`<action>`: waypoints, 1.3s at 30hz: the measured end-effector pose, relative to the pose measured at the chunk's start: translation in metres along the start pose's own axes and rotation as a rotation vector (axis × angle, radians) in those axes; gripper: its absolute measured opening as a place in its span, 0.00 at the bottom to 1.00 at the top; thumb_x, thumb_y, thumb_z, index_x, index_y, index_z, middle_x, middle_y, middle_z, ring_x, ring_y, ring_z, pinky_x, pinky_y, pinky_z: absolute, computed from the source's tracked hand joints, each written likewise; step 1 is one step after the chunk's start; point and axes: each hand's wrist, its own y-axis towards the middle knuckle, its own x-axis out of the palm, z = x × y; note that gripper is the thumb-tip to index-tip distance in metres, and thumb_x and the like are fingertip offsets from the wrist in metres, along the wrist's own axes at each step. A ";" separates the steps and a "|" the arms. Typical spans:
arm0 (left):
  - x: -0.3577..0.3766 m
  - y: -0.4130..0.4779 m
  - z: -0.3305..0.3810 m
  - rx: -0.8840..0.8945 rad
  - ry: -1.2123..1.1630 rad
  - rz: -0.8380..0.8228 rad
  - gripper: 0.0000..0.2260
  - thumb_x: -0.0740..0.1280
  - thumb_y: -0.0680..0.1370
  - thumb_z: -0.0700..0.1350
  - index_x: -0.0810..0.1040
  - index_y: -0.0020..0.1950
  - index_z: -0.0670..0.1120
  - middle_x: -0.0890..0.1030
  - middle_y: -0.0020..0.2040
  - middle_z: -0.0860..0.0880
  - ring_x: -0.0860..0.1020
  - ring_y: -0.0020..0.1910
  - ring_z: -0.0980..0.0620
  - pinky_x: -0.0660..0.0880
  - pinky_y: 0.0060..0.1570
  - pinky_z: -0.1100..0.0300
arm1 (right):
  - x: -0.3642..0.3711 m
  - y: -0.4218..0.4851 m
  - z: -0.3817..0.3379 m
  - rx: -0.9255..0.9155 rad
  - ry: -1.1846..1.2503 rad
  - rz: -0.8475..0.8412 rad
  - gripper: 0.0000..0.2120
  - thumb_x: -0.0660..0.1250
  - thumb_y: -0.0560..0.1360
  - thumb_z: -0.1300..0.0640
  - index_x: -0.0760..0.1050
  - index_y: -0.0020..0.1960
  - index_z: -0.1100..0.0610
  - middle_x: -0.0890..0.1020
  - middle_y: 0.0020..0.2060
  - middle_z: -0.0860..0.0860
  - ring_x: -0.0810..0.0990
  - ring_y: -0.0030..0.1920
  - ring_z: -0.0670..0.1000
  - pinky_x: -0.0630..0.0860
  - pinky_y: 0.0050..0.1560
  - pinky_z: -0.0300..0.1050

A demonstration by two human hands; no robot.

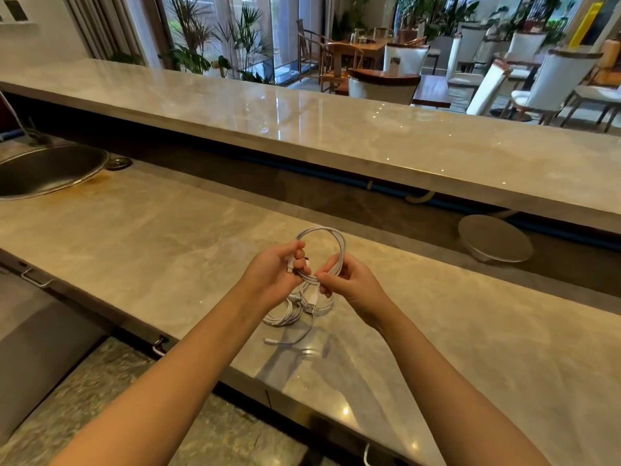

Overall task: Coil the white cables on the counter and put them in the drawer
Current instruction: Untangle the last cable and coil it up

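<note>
Two slender bare forearms [188,358] with bare hands, left hand [273,274] and right hand [351,284]

Left: bare counter [151,237] as far as the sink [43,169].
Middle: coil [342,248] held above loose cables [284,316] lying on the counter.
Right: open counter; a round disc [494,238] lies in the recess behind.
Behind: raised bar top [336,129] overhangs that recess.
Front edge: handles [160,344] stick out below.

A: What's covered?
B: The left hand [272,275] and right hand [351,280] hide part of the coils [285,316] lying on the desk [151,237]; fingers [297,253] cover stretches of the held loop [322,231]
A: Cut off?
B: The sink [43,169], at the left edge
</note>
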 end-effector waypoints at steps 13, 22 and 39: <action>-0.099 0.019 -0.022 0.063 0.615 0.375 0.06 0.60 0.80 0.37 0.77 0.49 0.40 0.76 0.35 0.45 0.75 0.33 0.51 0.75 0.32 0.62 | 0.036 0.023 0.059 0.201 -0.227 0.167 0.11 0.70 0.71 0.64 0.74 0.53 0.61 0.80 0.36 0.55 0.79 0.37 0.52 0.77 0.42 0.50; -0.156 0.047 -0.036 0.053 0.921 0.541 0.09 0.68 0.76 0.42 0.82 0.52 0.40 0.83 0.45 0.41 0.81 0.45 0.41 0.79 0.48 0.46 | 0.004 0.040 0.094 0.420 -0.719 0.382 0.15 0.64 0.76 0.53 0.72 0.56 0.63 0.79 0.52 0.58 0.77 0.51 0.58 0.69 0.44 0.44; -0.112 0.046 -0.006 0.356 1.259 0.465 0.13 0.63 0.79 0.43 0.77 0.62 0.43 0.79 0.57 0.45 0.76 0.54 0.50 0.70 0.50 0.61 | -0.021 0.062 0.038 0.145 -0.311 0.672 0.06 0.62 0.77 0.60 0.76 0.46 0.60 0.80 0.38 0.56 0.79 0.34 0.50 0.79 0.37 0.44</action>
